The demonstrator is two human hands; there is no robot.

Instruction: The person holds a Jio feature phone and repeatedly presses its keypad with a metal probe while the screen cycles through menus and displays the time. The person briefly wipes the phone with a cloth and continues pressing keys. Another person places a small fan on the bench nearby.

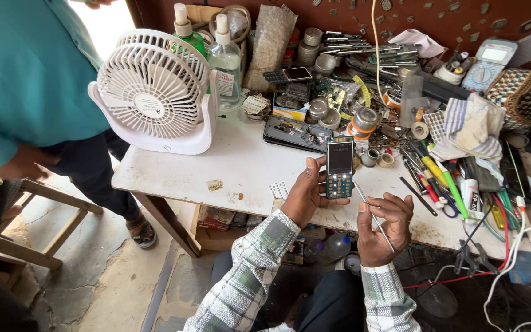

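My left hand [305, 193] grips a small keypad phone [340, 168] with its front cover off, green circuit board and dark screen showing, held upright over the white worktable [241, 166]. My right hand [383, 227] pinches a thin metal tool [373, 215], like tweezers, whose tip points up toward the phone's lower right corner. Whether the tip touches the phone is unclear. Both sleeves are plaid.
A white desk fan [155, 92] stands at the table's left. Spray bottles [225, 58], tins, phone parts, screwdrivers and pens [437, 178], a striped cloth [471, 126] and a multimeter [490, 61] crowd the back and right. A person in a teal shirt [26, 80] stands at left by a wooden stool [44, 240].
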